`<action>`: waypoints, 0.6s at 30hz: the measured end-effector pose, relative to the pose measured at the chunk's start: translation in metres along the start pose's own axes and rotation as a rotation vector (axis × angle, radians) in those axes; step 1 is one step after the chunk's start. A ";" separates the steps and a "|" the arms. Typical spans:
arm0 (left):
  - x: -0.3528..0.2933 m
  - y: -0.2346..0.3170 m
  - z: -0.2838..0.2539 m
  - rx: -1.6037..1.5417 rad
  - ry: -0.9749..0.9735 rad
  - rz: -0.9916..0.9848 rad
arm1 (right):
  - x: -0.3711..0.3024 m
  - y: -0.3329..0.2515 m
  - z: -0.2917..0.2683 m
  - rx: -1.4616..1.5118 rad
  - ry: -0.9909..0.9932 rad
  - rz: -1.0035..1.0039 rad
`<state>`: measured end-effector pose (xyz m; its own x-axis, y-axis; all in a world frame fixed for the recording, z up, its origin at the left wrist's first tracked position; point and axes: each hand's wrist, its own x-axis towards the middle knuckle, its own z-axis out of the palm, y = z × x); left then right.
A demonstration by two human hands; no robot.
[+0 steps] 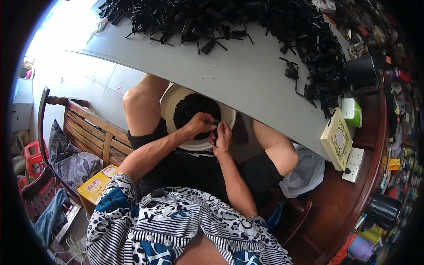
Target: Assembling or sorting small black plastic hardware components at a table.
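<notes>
My left hand (199,124) and my right hand (222,138) meet over a pale round tub (168,106) between my knees. Fingers of both hands are pinched around a small black part (216,122), mostly hidden by the fingertips; its exact kind does not show. Below the hands, a dark heap of black pieces (190,108) fills the tub. On the grey table (247,92) in front lies a large pile of small black plastic parts (212,22) with thin prongs, several of them loose at the pile's edge.
The table's near edge passes just beyond the tub. At the table's right stand a decorated box (338,139), a green and white pack (352,111), a black container (362,74) and a white power strip (353,165). A wooden bench (92,132) with a yellow box (95,185) is on the left; a plastic bag (304,172) hangs beside my right knee.
</notes>
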<state>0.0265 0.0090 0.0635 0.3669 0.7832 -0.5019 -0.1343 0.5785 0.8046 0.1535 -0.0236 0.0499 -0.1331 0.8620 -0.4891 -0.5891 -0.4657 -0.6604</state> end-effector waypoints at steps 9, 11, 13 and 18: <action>-0.002 0.018 -0.007 -0.014 -0.100 -0.088 | 0.005 -0.014 0.006 -0.368 -0.103 -0.317; -0.001 0.014 -0.012 0.030 -0.146 -0.122 | 0.004 -0.015 0.003 -0.374 -0.095 -0.253; 0.003 0.004 -0.016 -0.046 -0.191 -0.035 | 0.004 -0.015 0.001 -0.380 -0.088 -0.193; 0.002 -0.012 -0.013 -0.262 -0.024 -0.121 | 0.006 -0.007 0.003 -0.645 -0.067 -0.434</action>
<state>0.0168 0.0062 0.0490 0.4161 0.7012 -0.5790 -0.3202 0.7089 0.6284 0.1548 -0.0147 0.0536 -0.0565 0.9944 -0.0894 -0.0224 -0.0908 -0.9956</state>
